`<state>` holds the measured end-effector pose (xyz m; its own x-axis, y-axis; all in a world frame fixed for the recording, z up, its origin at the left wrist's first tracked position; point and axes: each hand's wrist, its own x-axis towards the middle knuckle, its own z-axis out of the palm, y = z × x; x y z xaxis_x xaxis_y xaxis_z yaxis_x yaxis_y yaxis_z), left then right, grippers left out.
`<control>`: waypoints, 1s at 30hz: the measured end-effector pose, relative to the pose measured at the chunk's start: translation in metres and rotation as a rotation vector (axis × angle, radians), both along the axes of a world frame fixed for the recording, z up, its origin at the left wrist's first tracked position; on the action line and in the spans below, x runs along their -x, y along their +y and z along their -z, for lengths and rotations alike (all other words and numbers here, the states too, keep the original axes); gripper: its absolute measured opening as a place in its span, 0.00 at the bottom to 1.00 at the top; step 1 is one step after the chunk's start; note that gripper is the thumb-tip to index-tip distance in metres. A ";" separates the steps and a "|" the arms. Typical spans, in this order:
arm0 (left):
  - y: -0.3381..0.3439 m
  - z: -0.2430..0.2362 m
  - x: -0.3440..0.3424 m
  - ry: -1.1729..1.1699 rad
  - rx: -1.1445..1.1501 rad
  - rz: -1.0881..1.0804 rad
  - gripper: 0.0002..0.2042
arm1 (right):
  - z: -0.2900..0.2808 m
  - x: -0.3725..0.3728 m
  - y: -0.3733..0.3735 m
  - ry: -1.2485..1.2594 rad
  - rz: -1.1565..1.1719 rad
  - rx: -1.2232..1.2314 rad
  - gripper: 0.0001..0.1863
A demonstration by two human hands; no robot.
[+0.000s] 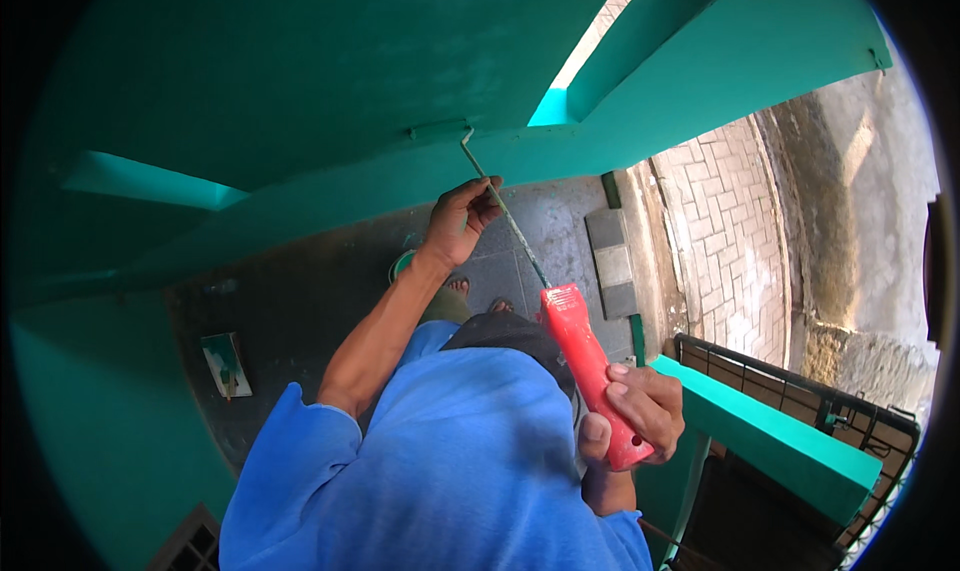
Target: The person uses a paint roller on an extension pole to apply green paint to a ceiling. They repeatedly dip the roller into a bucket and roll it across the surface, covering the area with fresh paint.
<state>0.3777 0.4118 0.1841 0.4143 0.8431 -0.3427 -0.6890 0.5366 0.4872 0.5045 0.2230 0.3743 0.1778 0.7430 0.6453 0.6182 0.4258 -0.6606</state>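
Observation:
My right hand (pixel 640 411) is wrapped round the lower end of the red plastic handle of a paint roller (pixel 580 361). Its thin, paint-stained metal rod runs up and away toward the teal wall (pixel 330 81). Partway along that rod, the fingers of my left hand (pixel 466 219) are closed on it in a pinch. At the far end the rod bends sideways by a narrow teal-coloured bar (pixel 438 129), which blends with the wall; I cannot tell whether it touches the surface.
A pail (pixel 402 263) stands by my feet, mostly behind my left forearm. On the dark tiled floor (pixel 300 271) at left lies a paint-marked board (pixel 226 363) with a brush on it. Slots open through the wall. A teal ledge (pixel 780 431) and metal gate (pixel 800 381) stand at right.

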 end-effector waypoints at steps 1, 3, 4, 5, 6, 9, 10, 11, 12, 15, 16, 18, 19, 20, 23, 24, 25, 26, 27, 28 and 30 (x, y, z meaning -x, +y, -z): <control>0.003 0.007 0.001 0.030 0.020 -0.001 0.04 | 0.006 0.000 0.003 -0.006 0.011 0.008 0.14; 0.011 0.040 0.001 0.086 0.061 0.001 0.05 | 0.025 0.001 0.017 -0.032 0.037 0.037 0.14; 0.014 0.054 0.003 0.096 0.071 0.004 0.05 | 0.036 0.003 0.026 -0.050 0.051 0.059 0.14; 0.017 0.069 0.005 0.105 0.082 0.006 0.05 | 0.043 0.005 0.033 -0.050 0.046 0.076 0.14; 0.018 0.066 0.006 0.117 0.094 0.010 0.05 | 0.044 0.007 0.033 -0.053 0.040 0.066 0.14; 0.014 0.049 0.011 0.132 0.059 0.022 0.05 | 0.036 0.012 0.021 -0.038 0.037 0.039 0.14; 0.010 0.034 0.011 0.128 0.047 0.025 0.05 | 0.027 0.014 0.011 -0.014 0.047 0.029 0.14; 0.004 0.015 0.010 0.122 0.037 0.025 0.05 | 0.018 0.015 0.001 0.026 0.040 0.007 0.13; 0.003 0.004 0.010 0.114 0.019 0.018 0.05 | 0.014 0.015 -0.002 0.064 0.029 -0.025 0.13; 0.008 0.023 0.008 0.105 0.021 0.030 0.05 | 0.023 0.011 0.012 -0.035 0.061 0.005 0.13; 0.011 0.038 0.008 0.118 0.039 0.026 0.05 | 0.033 0.009 0.019 -0.087 0.083 0.021 0.13; 0.018 0.058 0.008 0.146 0.075 0.025 0.05 | 0.048 0.009 0.026 -0.005 0.078 0.076 0.13; 0.018 0.061 0.010 0.135 0.066 0.025 0.05 | 0.049 0.011 0.028 0.007 0.077 0.080 0.13; 0.019 0.063 0.012 0.124 0.058 0.025 0.05 | 0.050 0.012 0.028 0.019 0.075 0.085 0.13; 0.011 0.030 0.016 0.065 0.014 0.039 0.05 | 0.017 0.011 0.016 -0.044 0.050 -0.005 0.15; 0.008 0.006 0.017 0.040 -0.007 0.042 0.05 | 0.003 0.010 0.008 -0.063 0.044 -0.033 0.16; 0.004 -0.020 0.014 0.013 -0.030 0.044 0.05 | -0.007 0.006 -0.002 -0.008 -0.006 -0.156 0.16; 0.000 -0.043 0.012 -0.008 -0.055 0.044 0.05 | -0.012 0.003 -0.011 0.054 -0.059 -0.281 0.16; -0.005 -0.055 0.010 -0.031 -0.081 0.047 0.05 | -0.021 0.007 -0.015 0.070 -0.071 -0.288 0.16; -0.006 -0.056 0.010 -0.024 -0.089 0.034 0.05 | -0.031 0.012 -0.015 0.086 -0.091 -0.300 0.15; -0.006 -0.060 0.010 -0.015 -0.104 0.012 0.04 | -0.032 0.013 -0.012 0.050 -0.078 -0.261 0.15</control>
<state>0.3673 0.4054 0.2437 0.4287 0.8688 -0.2477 -0.6906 0.4919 0.5303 0.4918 0.2114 0.4068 0.1629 0.5658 0.8083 0.5460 0.6306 -0.5515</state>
